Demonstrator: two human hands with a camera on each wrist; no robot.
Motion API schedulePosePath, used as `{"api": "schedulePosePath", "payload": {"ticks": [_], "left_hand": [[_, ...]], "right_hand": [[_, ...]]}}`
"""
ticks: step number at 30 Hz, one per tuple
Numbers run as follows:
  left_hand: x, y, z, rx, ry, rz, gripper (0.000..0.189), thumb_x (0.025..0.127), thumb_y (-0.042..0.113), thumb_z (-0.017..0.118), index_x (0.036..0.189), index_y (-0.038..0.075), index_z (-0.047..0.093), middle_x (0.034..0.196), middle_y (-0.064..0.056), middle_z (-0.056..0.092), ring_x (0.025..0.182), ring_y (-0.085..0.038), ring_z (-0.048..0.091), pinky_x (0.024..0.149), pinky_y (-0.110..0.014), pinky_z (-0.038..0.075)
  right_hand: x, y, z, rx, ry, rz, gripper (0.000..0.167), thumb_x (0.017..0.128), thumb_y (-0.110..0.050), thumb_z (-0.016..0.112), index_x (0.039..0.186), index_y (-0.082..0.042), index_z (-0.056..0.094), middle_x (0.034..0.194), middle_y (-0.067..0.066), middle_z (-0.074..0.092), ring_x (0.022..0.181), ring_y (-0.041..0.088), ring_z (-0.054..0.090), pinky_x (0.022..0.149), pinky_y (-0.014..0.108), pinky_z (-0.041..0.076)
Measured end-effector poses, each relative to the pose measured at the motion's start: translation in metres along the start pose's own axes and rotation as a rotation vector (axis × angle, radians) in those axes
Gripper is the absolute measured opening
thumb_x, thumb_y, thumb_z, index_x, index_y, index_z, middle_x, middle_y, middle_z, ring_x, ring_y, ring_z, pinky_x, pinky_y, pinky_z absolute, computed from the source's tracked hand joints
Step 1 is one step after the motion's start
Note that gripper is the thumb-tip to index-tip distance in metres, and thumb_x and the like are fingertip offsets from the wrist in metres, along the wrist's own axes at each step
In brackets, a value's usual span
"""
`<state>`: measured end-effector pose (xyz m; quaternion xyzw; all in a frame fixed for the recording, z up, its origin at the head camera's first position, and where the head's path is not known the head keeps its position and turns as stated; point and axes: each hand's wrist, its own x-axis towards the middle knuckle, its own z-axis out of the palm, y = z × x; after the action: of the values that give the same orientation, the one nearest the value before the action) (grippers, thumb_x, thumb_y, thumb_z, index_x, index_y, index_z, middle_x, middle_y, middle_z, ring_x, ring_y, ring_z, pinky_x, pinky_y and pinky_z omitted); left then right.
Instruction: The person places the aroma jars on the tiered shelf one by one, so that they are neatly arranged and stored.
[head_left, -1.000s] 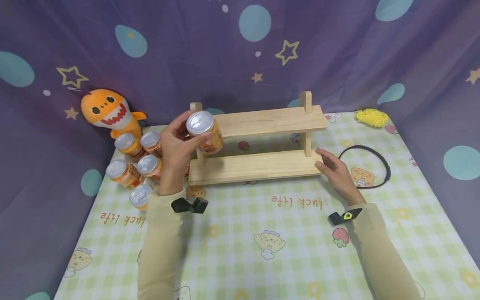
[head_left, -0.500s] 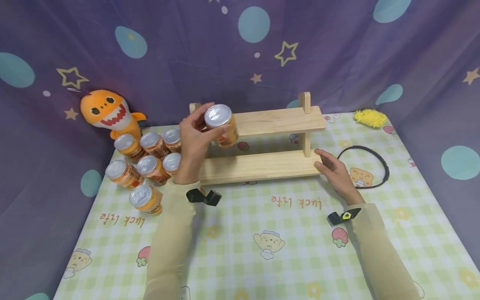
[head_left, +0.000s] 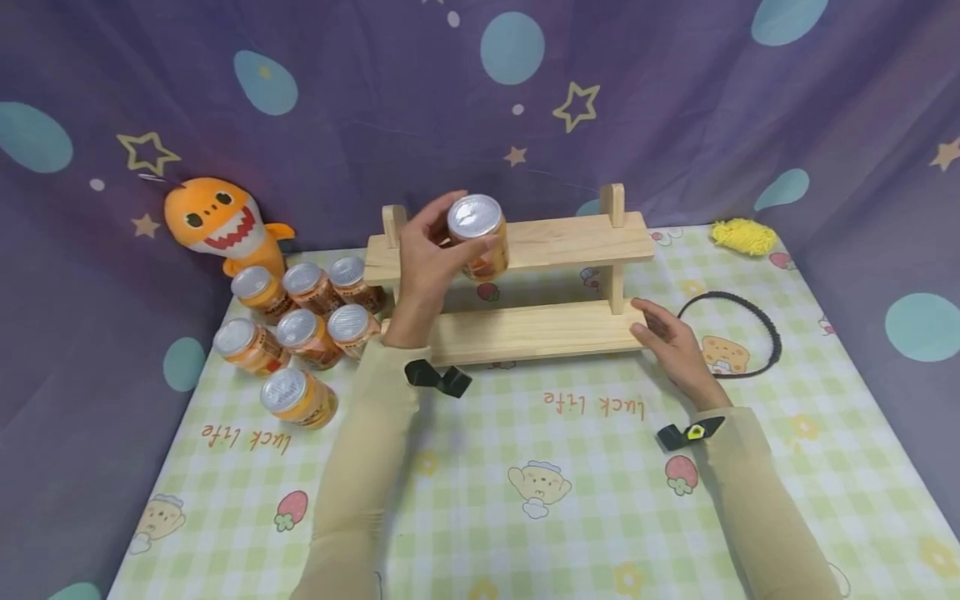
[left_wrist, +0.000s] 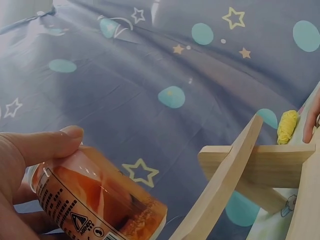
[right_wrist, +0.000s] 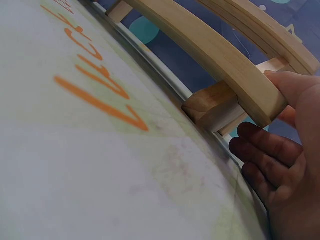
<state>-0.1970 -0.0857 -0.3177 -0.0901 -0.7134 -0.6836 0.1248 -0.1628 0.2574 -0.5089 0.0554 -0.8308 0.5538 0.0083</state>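
In the head view my left hand (head_left: 423, 271) grips an orange-labelled can (head_left: 489, 260) with a silver lid, thumb across its front. The can is upright, overlapping the upper board of a two-tier wooden shelf (head_left: 525, 329). Printed text and a barcode show on the can (left_wrist: 107, 200) in the left wrist view. At the shelf's right end, my right hand (head_left: 678, 354) holds the lower board. The right wrist view has the thumb over the end of that board (right_wrist: 250, 90), with other fingers bent below it.
Several similar cans (head_left: 307, 337) stand left of the shelf. Behind them sits an orange shark plush (head_left: 217, 218). A black braided ring (head_left: 772, 329) lies right of my right hand, and a yellow yarn bundle (head_left: 744, 237) is at the back right. A patterned curtain (head_left: 360, 100) hangs behind.
My left hand has carried the can rightward and slightly up along the upper board, uncovering more cans and the shelf's left end. My right hand has stayed on the lower board's end.
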Motion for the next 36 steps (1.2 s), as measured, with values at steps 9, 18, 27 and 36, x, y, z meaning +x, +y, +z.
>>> {"api": "schedulePosePath", "payload": {"ticks": [9,18,27,36], "left_hand": [[0.009,-0.002,0.022,0.016,-0.019,-0.041,0.063,0.073,-0.001,0.085,0.132,0.0,0.061,0.126,-0.022,0.066,0.104,-0.018,0.065,0.086,-0.022,0.053],[0.018,-0.006,0.042,0.025,-0.023,-0.03,0.063,0.072,0.002,0.087,0.131,0.001,0.062,0.124,-0.02,0.068,0.102,-0.018,0.065,0.084,-0.021,0.052],[0.023,-0.007,0.059,0.023,-0.026,-0.019,0.063,0.071,0.002,0.087,0.13,0.0,0.063,0.123,-0.021,0.068,0.1,-0.016,0.064,0.081,-0.018,0.051],[0.03,-0.008,0.082,0.017,-0.034,-0.029,0.063,0.071,0.004,0.088,0.129,0.002,0.062,0.124,-0.018,0.067,0.101,-0.016,0.064,0.082,-0.017,0.052]], "right_hand": [[-0.002,-0.001,0.0,0.003,-0.009,0.023,0.052,0.103,-0.031,0.056,0.149,-0.009,0.046,0.156,0.017,0.045,0.139,0.022,0.05,0.108,0.015,0.039],[-0.001,0.002,-0.001,0.005,0.001,0.019,0.053,0.103,-0.033,0.056,0.149,-0.009,0.047,0.155,0.016,0.045,0.138,0.017,0.05,0.104,0.009,0.038],[0.001,0.002,-0.001,0.017,-0.011,0.013,0.053,0.103,-0.033,0.056,0.149,-0.009,0.047,0.156,0.015,0.046,0.136,0.014,0.05,0.101,0.006,0.037],[0.0,0.001,-0.001,0.013,-0.012,0.018,0.052,0.103,-0.033,0.056,0.149,-0.01,0.047,0.156,0.015,0.046,0.135,0.01,0.051,0.106,0.011,0.038]]}}
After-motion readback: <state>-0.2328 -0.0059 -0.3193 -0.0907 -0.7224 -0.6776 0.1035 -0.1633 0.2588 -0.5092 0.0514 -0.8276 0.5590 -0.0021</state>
